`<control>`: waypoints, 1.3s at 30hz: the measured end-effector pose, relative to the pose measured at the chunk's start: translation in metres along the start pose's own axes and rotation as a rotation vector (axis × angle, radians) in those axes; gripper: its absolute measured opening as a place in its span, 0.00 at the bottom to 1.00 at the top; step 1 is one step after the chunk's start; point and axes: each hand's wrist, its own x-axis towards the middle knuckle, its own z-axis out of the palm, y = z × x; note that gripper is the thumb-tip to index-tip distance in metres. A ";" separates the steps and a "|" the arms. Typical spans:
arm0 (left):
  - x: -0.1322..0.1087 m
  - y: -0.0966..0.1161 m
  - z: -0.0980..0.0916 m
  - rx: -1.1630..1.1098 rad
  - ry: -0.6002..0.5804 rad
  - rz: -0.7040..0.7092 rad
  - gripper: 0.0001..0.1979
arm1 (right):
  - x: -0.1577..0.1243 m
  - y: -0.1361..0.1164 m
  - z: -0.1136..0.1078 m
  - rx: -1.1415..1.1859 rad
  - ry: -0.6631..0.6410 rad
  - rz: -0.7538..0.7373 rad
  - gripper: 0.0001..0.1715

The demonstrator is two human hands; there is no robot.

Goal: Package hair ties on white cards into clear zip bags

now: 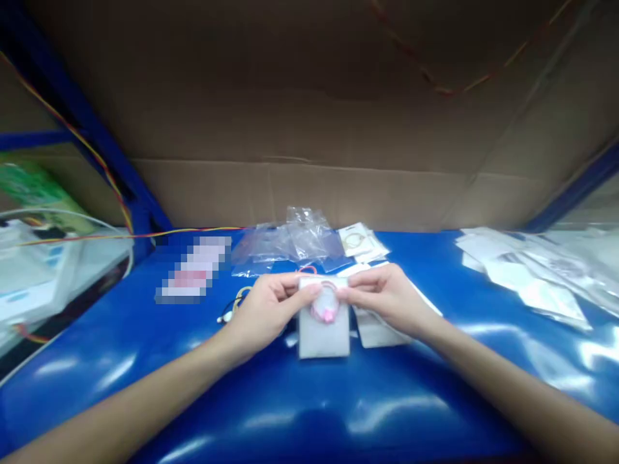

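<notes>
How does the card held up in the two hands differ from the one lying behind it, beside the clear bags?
The held card is between the left hand and right hand; the back card lies on the blue table area.
The held card has a loop with a pink piece; the back card shows a thin yellowish loop.
The held card looks larger than the back card.
Both are pale.

From my remote seat I see a pale, upright rectangular card [324, 341], held by its top corners, its face toward me, over the blue counter [290, 399]. Against its upper half sits a blurred pinkish loop [315, 316], with a bright pink piece [329, 316] at the bottom.
</notes>
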 end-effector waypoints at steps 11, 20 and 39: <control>0.005 0.001 -0.002 -0.118 0.281 0.111 0.21 | -0.002 -0.008 0.000 -0.078 -0.070 0.008 0.12; 0.001 -0.003 -0.006 0.446 0.252 0.338 0.25 | 0.026 0.026 -0.049 -0.201 0.467 -0.201 0.18; 0.002 -0.008 -0.014 1.190 0.029 0.617 0.09 | 0.030 0.034 -0.084 -0.862 0.294 -0.351 0.21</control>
